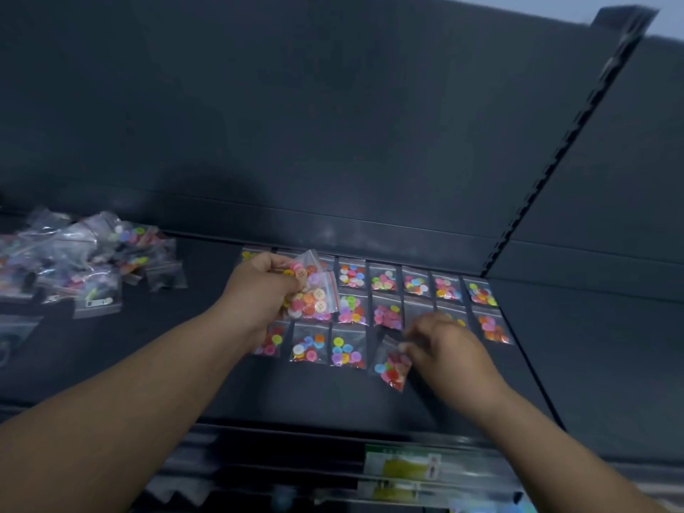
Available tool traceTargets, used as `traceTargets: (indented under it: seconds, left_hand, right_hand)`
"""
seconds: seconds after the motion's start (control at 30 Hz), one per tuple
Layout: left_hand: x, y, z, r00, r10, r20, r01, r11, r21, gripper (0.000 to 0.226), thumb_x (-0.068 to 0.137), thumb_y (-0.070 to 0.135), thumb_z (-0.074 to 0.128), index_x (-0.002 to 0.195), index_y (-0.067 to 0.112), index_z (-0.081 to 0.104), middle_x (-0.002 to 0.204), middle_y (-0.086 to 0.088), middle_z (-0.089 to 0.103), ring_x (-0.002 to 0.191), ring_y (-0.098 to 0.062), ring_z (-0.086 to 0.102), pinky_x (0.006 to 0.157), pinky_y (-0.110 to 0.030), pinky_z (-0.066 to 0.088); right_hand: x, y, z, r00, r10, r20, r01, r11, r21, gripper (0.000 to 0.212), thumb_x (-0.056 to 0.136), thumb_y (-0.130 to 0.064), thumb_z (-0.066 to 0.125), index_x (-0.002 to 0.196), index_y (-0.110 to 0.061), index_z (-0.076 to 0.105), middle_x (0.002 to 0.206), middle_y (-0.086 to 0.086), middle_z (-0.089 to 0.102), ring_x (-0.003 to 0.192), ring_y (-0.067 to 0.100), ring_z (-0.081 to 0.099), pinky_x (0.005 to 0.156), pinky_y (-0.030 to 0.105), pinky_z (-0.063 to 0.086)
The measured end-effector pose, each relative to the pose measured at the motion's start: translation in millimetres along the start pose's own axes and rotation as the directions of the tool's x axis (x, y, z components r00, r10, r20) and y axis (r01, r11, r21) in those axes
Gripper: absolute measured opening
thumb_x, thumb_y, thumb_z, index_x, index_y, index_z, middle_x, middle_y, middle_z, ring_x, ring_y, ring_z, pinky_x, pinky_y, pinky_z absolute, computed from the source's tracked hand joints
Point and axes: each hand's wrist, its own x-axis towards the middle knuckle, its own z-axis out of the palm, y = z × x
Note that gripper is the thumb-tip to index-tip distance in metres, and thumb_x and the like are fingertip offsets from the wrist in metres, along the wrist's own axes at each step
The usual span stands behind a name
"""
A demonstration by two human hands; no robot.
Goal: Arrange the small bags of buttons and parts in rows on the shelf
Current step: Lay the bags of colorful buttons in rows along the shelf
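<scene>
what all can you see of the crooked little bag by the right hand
The bag is small, of clear plastic, with a flat empty top and a clump of red, pink, orange and blue buttons in its lower half. It lies on the dark shelf, skewed, at the right end of the front row, apart from its neighbour bag. The right hand touches its upper right edge; blur hides any pinch.
</scene>
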Motion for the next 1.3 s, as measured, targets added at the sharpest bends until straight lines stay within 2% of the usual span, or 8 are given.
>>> traceTargets:
  seconds: [0.27,0.37,0.57,0.63,0.77,0.9,1.07,1.3]
  left_hand:
    - [-10,-5,18,1.000,-0.005,0.024,0.004,0.999,0.048,0.016,0.085,-0.002,0.061,0.093,0.012,0.061,0.096,-0.012,0.069,0.085,-0.027,0.069,0.071,-0.039,0.057]
    - [-13,-7,21,1.000,-0.008,0.022,0.006,0.998,0.069,0.015,0.086,0.000,0.061,0.091,0.015,0.061,0.094,-0.008,0.069,0.081,-0.023,0.069,0.056,-0.030,0.051]
    - [-19,-9,30,0.999,-0.032,0.041,0.031,0.999,0.036,0.016,0.086,-0.001,0.061,0.092,0.015,0.061,0.097,-0.009,0.069,0.084,-0.023,0.069,0.068,-0.035,0.057]
    - [-21,-10,34,0.999,-0.037,0.033,0.037,0.999,-0.002,0.017,0.084,-0.002,0.063,0.091,0.014,0.061,0.096,-0.009,0.069,0.082,-0.022,0.068,0.071,-0.037,0.057]
    - [-26,-12,47,0.998,-0.044,0.044,0.046,0.997,-0.054,0.018,0.083,-0.003,0.064,0.091,0.013,0.060,0.097,-0.011,0.068,0.083,-0.024,0.068,0.069,-0.037,0.057]
    - [-35,-13,60,0.993,-0.053,0.105,0.060,0.996,-0.059,0.015,0.084,-0.001,0.064,0.087,0.013,0.059,0.095,-0.010,0.068,0.082,-0.022,0.067,0.062,-0.031,0.056]
    - [-36,-10,58,0.986,-0.112,0.121,0.128,0.982,-0.135,0.009,0.087,0.004,0.063,0.085,0.011,0.058,0.100,-0.010,0.067,0.087,-0.025,0.068,0.070,-0.029,0.057]
    - [-33,-13,57,0.988,-0.133,0.082,0.140,0.986,-0.094,0.009,0.087,0.003,0.062,0.092,0.010,0.058,0.103,-0.012,0.067,0.087,-0.024,0.069,0.068,-0.029,0.056]
  right_hand:
    - [-14,20,28,0.984,-0.160,0.075,0.154,0.984,0.087,0.016,0.086,-0.020,0.065,0.100,-0.021,0.070,0.106,-0.011,0.062,0.106,0.009,0.048,0.083,0.005,0.034]
    - [-10,23,27,0.979,-0.194,0.059,0.188,0.978,0.095,0.024,0.087,-0.018,0.064,0.110,-0.022,0.069,0.115,-0.012,0.061,0.111,0.008,0.045,0.084,-0.002,0.023]
    - [-4,23,27,0.981,-0.179,0.076,0.170,0.979,0.115,0.017,0.087,-0.020,0.063,0.102,-0.024,0.068,0.107,-0.012,0.063,0.105,0.011,0.050,0.086,0.016,0.038]
    - [-4,12,23,0.997,-0.065,0.032,0.051,0.944,0.327,0.004,0.087,-0.024,0.063,0.090,-0.025,0.066,0.090,-0.009,0.062,0.088,0.011,0.056,0.079,0.024,0.045]
    - [-1,-21,8,0.930,0.192,0.315,-0.362,0.313,0.878,0.011,0.086,-0.026,0.065,0.082,-0.017,0.062,0.074,-0.002,0.063,0.069,0.014,0.059,0.068,0.030,0.050]
    - [1,-29,1,0.881,0.191,0.433,-0.452,0.075,0.889,0.015,0.085,-0.007,0.064,0.075,-0.014,0.055,0.072,0.005,0.068,0.065,0.013,0.064,0.063,0.025,0.052]
    - [-3,7,-22,0.879,0.265,0.397,-0.437,0.113,0.892,0.020,0.087,0.001,0.058,0.074,-0.014,0.052,0.066,0.006,0.067,0.056,0.014,0.062,0.055,0.025,0.052]
    - [-1,59,-24,0.891,0.363,0.273,-0.453,0.669,0.589,0.005,0.087,-0.006,0.061,0.090,-0.011,0.062,0.070,0.001,0.063,0.060,0.012,0.056,0.064,0.031,0.049]
